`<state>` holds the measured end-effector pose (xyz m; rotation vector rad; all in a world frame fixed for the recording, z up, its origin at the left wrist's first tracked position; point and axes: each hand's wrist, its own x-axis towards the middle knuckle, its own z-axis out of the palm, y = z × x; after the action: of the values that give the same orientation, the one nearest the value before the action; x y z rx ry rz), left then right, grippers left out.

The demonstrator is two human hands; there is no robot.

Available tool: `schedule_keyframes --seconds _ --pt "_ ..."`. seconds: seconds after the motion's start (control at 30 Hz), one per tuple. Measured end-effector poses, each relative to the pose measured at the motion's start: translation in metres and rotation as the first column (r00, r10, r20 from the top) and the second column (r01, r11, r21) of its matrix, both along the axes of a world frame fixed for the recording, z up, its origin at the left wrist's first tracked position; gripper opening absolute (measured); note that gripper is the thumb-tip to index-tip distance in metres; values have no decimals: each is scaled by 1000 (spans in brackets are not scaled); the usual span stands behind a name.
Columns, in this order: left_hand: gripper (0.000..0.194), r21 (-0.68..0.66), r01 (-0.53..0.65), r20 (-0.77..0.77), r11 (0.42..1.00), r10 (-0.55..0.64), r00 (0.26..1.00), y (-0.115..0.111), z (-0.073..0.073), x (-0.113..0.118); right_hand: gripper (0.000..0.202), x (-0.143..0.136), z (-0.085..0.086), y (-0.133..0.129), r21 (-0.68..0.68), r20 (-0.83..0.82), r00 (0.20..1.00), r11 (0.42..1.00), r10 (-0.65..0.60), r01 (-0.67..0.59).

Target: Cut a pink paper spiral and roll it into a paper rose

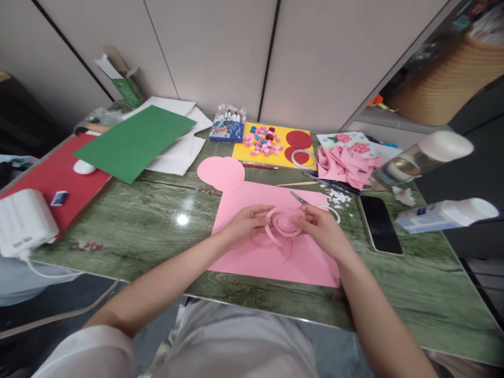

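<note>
A pink paper spiral (286, 221) is held up between my two hands, its loops hanging loosely apart. My left hand (250, 223) pinches its outer strip on the left side. On the right, my right hand (321, 226) grips the coil near its middle with thumb and finger. Below both lies a large pink sheet (252, 262), flat on the table. Scissors (299, 198) rest behind my right hand, which partly covers their white handles (333, 212). Pink paper circles (221, 173) overlap the sheet's far left corner.
A yellow sheet (240, 151) bears pompoms (262, 140), red circles (298, 139) and a tape roll (304, 158). Pink scraps (348, 163) lie back right, near a phone (380, 224) and two bottles. Green paper (136, 142), red paper (23, 173) and a white charger (27, 223) occupy the left.
</note>
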<state>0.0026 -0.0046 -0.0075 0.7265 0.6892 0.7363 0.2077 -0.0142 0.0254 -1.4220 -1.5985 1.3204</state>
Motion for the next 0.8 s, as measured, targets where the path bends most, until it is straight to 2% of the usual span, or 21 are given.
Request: schedule_keyframes --seconds 0.23,0.4,0.47,0.57,0.6,0.67,0.73,0.8 --pt "43 11 -15 -20 1000 15 1000 0 0 1 21 -5 -8 -1 -39 -18 997 996 -77 76" --pt "45 83 -8 -85 997 15 996 -1 -3 0 23 -9 -15 0 -57 -28 999 998 -40 39" --pt "47 49 -25 -118 998 31 993 1 -1 -1 25 -9 -16 -1 16 25 998 998 -66 65" --pt "50 -68 -86 -148 994 75 986 3 4 -3 33 -9 -12 -4 266 131 981 959 -141 102" --pt "51 -108 -112 -140 988 96 986 5 4 -4 39 -9 -9 -5 363 186 973 930 -134 58" --pt "49 -158 -149 -103 976 134 986 6 3 -6 53 -11 -5 -8 503 345 937 852 -46 -143" --pt "47 -178 -146 -59 973 137 989 7 1 -9 59 -14 -5 -11 540 504 861 756 60 -369" --pt "46 -194 -137 -30 971 133 991 7 -1 -10 56 -17 -8 -12 533 604 790 686 102 -495"
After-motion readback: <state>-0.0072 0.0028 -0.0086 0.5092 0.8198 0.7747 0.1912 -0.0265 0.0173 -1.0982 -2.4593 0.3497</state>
